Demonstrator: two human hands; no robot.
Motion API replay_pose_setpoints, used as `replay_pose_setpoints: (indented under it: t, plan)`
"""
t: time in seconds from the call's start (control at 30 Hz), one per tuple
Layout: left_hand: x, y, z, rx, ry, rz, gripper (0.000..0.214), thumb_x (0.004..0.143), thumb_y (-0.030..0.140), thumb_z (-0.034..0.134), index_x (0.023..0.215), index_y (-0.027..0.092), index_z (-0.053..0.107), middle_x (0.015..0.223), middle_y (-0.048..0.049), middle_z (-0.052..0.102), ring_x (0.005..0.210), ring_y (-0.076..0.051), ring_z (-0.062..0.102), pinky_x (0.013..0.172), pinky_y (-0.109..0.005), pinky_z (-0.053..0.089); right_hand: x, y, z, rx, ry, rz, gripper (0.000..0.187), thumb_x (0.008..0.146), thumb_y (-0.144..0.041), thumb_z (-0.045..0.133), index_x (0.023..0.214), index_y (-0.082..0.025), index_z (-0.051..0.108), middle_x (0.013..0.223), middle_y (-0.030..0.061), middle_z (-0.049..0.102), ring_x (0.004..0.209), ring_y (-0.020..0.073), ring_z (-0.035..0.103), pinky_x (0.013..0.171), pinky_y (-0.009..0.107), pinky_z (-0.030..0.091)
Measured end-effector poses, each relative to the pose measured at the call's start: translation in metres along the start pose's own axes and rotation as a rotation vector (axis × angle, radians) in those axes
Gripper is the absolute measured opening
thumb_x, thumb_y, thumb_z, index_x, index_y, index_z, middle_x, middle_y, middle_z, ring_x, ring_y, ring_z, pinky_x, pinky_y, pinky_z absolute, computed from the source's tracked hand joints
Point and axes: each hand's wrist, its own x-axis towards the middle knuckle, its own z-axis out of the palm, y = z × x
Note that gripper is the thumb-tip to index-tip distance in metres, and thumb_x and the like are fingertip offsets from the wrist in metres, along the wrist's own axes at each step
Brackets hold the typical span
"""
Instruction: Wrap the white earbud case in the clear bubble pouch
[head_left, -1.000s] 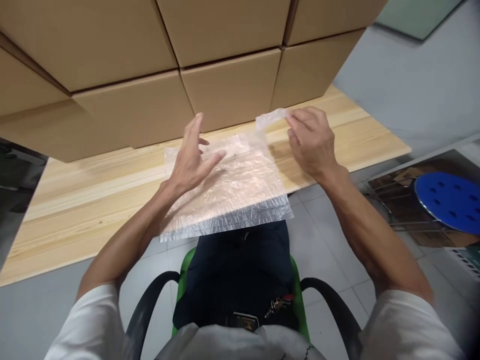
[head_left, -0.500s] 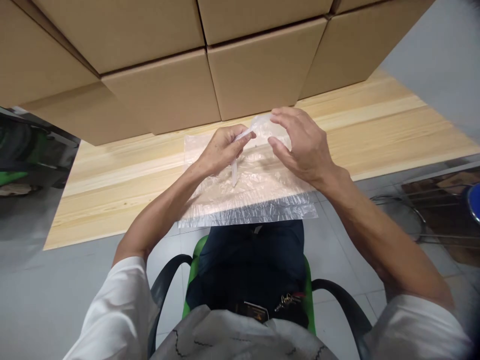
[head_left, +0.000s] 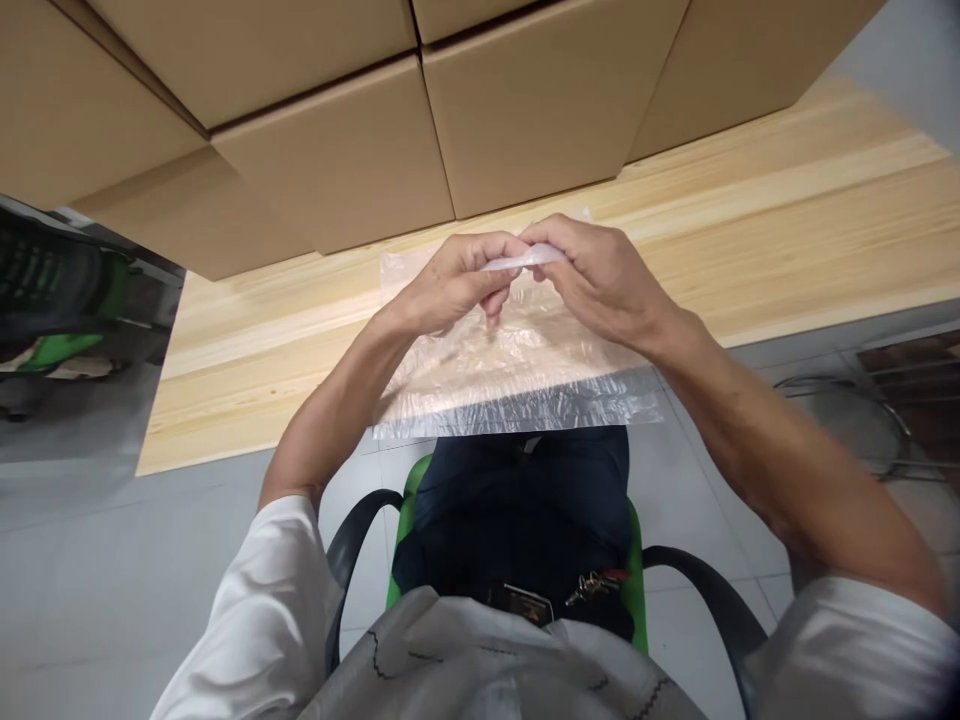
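From where I watch, a green chair point(head_left: 52, 300) sits at the far left on the grey floor, beyond the end of the wooden surface point(head_left: 247, 350). Cardboard boxes point(head_left: 330, 160) are stacked along the back of that surface. My left hand point(head_left: 450, 285) is over the middle of it, fingers curled in a closed grip, pinching one end of a thin strip of clear plastic point(head_left: 521, 262). The strip runs across to my right hand point(head_left: 600, 280), whose thumb and fingers are pinched shut on the other end, so the two hands nearly touch above the surface. Beneath both hands a flat clear plastic bag point(head_left: 525, 385) lies on the surface, its near edge hanging just over the front lip above my lap. Further right the surface is bare wood, with a metal stool frame point(head_left: 862, 410) on the floor beside it.
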Motion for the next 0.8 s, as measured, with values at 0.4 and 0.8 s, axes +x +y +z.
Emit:
replay_pose_setpoints:
  t: [0.4, 0.8]
  plan:
    - [-0.048, 0.001, -0.003, -0.222, -0.113, -0.272, 0.061, 0.081, 0.067, 0.123, 0.095, 0.016, 0.093, 0.054, 0.008, 0.049, 0.043, -0.005, 0.035, 0.045, -0.024, 0.023, -0.048, 0.001, -0.006, -0.235, -0.29, -0.071, 0.03, 0.126, -0.043, 0.063, 0.12, -0.026, 0.086, 0.091, 0.005, 0.084, 0.076, 0.0233, 0.069, 0.074, 0.035, 0.035]
    - [-0.064, -0.021, -0.002, -0.165, -0.042, -0.297, 0.059, 0.088, 0.07, 0.119, 0.093, 0.016, 0.096, 0.053, 0.0054, 0.052, 0.045, -0.008, 0.04, 0.047, -0.025, 0.026, -0.061, -0.001, -0.002, -0.286, -0.339, -0.104, 0.033, 0.129, -0.04, 0.057, 0.106, -0.026, 0.075, 0.073, -0.0018, 0.056, 0.067, 0.0185, 0.041, 0.073, 0.037, 0.026]
